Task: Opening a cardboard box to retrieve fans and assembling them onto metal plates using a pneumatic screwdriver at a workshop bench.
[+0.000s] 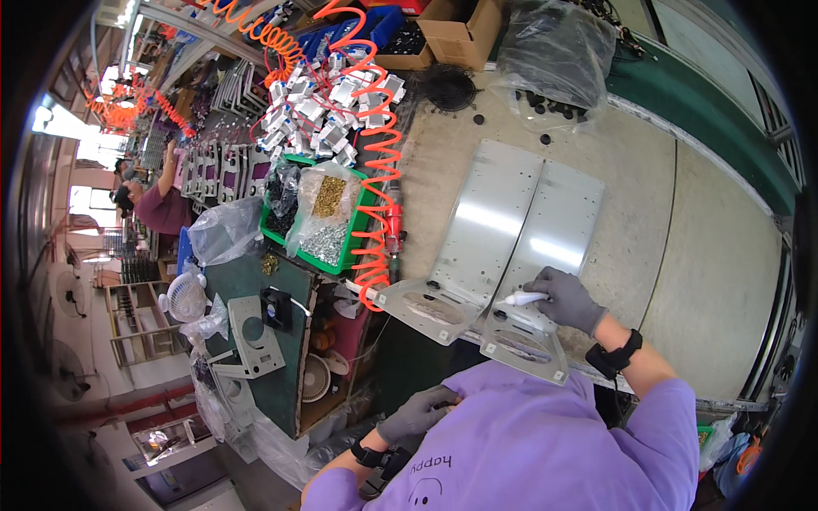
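Observation:
My right hand (564, 300), in a grey glove, is closed around a small white squeeze bottle (523, 298) whose narrow tip points left. It hovers over the near end of the right one of two long silver sheet-metal panels (554, 217). The left panel (486, 209) lies alongside, with a thin gap between them. Each has a bent end plate with a large oval opening; these plates (433, 312) jut over the table's near edge. My left hand (419, 415), also gloved, is low beside my purple shirt. Its fingertips are partly hidden there, so its grip is unclear.
Left of the panels hang coiled orange air hoses (379, 162) beside a red pneumatic screwdriver (394, 228). A green tray (351, 247) holds bagged screws. Farther back are piled white parts with wires (319, 111), a cardboard box (460, 34), and a black round grille (449, 88).

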`<state>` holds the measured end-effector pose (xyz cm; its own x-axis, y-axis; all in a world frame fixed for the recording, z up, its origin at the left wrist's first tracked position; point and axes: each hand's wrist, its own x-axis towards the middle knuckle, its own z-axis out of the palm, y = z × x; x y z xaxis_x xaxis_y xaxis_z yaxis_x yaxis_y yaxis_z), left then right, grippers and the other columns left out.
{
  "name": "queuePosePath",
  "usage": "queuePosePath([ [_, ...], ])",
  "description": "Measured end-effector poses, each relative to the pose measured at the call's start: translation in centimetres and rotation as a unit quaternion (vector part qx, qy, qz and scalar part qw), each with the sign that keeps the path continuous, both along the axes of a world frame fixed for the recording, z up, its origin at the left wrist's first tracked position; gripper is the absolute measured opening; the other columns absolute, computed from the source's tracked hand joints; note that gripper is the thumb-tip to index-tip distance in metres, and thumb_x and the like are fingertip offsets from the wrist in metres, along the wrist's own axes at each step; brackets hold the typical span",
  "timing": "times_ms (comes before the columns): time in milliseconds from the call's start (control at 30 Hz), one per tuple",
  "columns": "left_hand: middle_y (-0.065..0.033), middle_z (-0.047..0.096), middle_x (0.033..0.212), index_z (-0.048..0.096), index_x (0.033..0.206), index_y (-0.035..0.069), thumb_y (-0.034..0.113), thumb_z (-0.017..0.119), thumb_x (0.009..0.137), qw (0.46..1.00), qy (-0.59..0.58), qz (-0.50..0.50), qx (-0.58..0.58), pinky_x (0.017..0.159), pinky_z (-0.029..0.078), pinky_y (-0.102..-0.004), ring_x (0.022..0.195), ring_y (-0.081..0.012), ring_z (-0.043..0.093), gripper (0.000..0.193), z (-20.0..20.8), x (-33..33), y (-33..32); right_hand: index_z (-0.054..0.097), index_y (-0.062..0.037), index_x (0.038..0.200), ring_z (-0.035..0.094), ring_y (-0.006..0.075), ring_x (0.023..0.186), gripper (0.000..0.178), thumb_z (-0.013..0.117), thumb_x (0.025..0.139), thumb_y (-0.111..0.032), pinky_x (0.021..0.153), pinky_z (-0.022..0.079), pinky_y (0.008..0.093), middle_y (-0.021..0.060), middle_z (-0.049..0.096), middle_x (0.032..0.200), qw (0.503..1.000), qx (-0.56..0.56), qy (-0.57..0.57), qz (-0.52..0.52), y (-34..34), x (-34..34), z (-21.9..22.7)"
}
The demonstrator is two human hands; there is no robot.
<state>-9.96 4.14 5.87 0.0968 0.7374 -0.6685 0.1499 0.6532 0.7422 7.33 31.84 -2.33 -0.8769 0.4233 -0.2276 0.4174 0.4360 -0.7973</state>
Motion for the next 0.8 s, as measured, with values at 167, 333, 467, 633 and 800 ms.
queuePosePath([
  [167, -0.0114, 0.054, 0.101, 0.05, 0.112, 0.002, 0.016, 0.052, 0.082, 0.996, -0.028, -0.078, 0.031, 0.079, 0.042, -0.0284, 0.09, -0.0196, 0.053, 0.033, 0.5, -0.4, 1.5, 0.062, -0.0138, 0.093, 0.055, 0.0266, 0.08, 0.026, 0.061, 0.067, -0.011, 0.071, 0.045, 0.0354, 0.0085, 0.055, 0.089, 0.998, 0.027, -0.049, 0.026, -0.8, 1.4, -0.4],
  [333, -0.012, 0.054, 0.105, 0.049, 0.113, 0.004, 0.019, 0.055, 0.08, 0.986, 0.018, -0.146, 0.074, 0.078, 0.044, -0.0304, 0.091, -0.0217, 0.056, 0.037, 0.7, 0.0, 2.8, 0.061, -0.0134, 0.092, 0.055, 0.0266, 0.078, 0.025, 0.059, 0.067, -0.01, 0.068, 0.045, 0.0366, 0.0084, 0.054, 0.085, 0.997, 0.059, -0.016, 0.053, -1.2, 1.1, -1.1],
  [467, -0.0126, 0.054, 0.104, 0.05, 0.111, 0.002, 0.024, 0.059, 0.077, 0.993, 0.037, -0.103, 0.042, 0.076, 0.043, -0.0291, 0.089, -0.0206, 0.055, 0.042, 0.3, 0.9, 3.3, 0.061, -0.0132, 0.092, 0.055, 0.0266, 0.077, 0.026, 0.058, 0.067, -0.009, 0.068, 0.044, 0.0369, 0.0082, 0.053, 0.083, 0.994, 0.065, -0.052, 0.067, -1.3, 0.9, -1.5],
  [633, -0.0105, 0.054, 0.105, 0.05, 0.11, 0.002, 0.024, 0.058, 0.079, 0.998, -0.01, -0.05, 0.021, 0.077, 0.043, -0.0276, 0.089, -0.0139, 0.052, 0.039, -0.8, 1.4, 3.8, 0.061, -0.0132, 0.092, 0.055, 0.0258, 0.078, 0.026, 0.058, 0.067, -0.009, 0.069, 0.044, 0.0365, 0.0076, 0.053, 0.084, 0.994, 0.075, -0.025, 0.076, -1.3, 0.7, -1.6],
  [800, -0.0072, 0.053, 0.104, 0.05, 0.11, 0.001, 0.019, 0.055, 0.081, 0.99, -0.131, 0.028, -0.041, 0.082, 0.039, -0.0266, 0.093, -0.0138, 0.05, 0.034, -0.5, -0.6, 3.4, 0.061, -0.0137, 0.093, 0.055, 0.0251, 0.08, 0.026, 0.059, 0.067, -0.01, 0.069, 0.044, 0.0358, 0.0069, 0.053, 0.084, 0.992, 0.08, -0.046, 0.082, -1.2, 1.0, -1.5],
])
